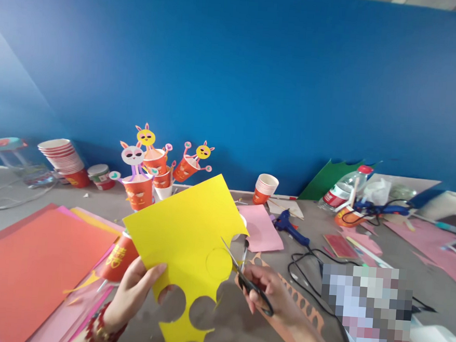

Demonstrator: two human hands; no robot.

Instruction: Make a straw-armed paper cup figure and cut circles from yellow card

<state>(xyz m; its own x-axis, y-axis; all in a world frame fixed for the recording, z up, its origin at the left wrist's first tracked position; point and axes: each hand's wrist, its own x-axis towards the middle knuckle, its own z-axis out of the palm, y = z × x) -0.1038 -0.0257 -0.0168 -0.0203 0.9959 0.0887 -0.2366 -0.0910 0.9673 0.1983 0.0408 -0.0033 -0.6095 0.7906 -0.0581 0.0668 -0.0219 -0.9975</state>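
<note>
A yellow paper sheet (185, 230) with round cut-outs along its lower and right edges is held up by my left hand (137, 289), thumb on the front and fingers behind. A drawn circle shows near the sheet's right edge, partly cut round. My right hand (264, 293) grips black-handled scissors (240, 273). Their blades are apart at the sheet's right edge, beside the circle. Behind the sheet stand red paper cups (137, 193) topped with paper animal faces. Another red cup (118, 259) is just left of the sheet, partly hidden.
Red paper sheets (37, 272) lie at left, near stacked cups (62, 159). A blue glue gun (290, 227) with its black cable, pink paper (261, 228) and a punched orange strip (300, 301) are at right. Farther right stands a bottle (344, 187).
</note>
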